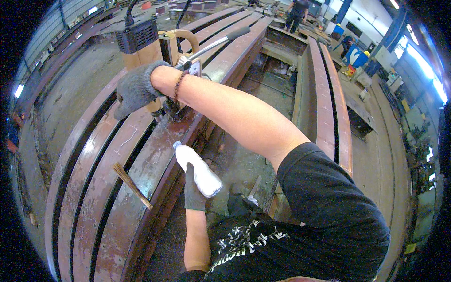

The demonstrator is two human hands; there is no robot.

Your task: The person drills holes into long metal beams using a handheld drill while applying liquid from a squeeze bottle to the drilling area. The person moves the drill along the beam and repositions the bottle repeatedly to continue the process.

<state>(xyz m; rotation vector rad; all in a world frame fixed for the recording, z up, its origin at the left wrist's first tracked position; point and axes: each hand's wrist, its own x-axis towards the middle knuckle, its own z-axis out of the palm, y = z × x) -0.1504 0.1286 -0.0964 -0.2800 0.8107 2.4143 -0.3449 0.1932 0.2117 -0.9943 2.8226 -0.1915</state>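
Observation:
My left hand [193, 191], in a grey glove, grips a white plastic bottle [199, 170] with a pale blue cap. The bottle tilts up toward the drill, and thin streaks of liquid show between its tip and the bit. My right arm reaches across to a magnetic drill [140, 40] with a tan body and black motor top. Against its lower body, my gloved right hand [137, 89] is curled, its fingertips partly hidden. The drill stands on a reddish-brown steel beam [155, 152]. A brush [133, 186] with straw-coloured bristles lies on that beam, nearer me.
Several long steel beams [96, 145] run side by side with dark gaps between them. Right of the drill lies a recessed framework, with more beams [325, 94] beyond. A lever with a black grip [238, 33] sticks out from the drill. Other people [297, 15] stand farther back.

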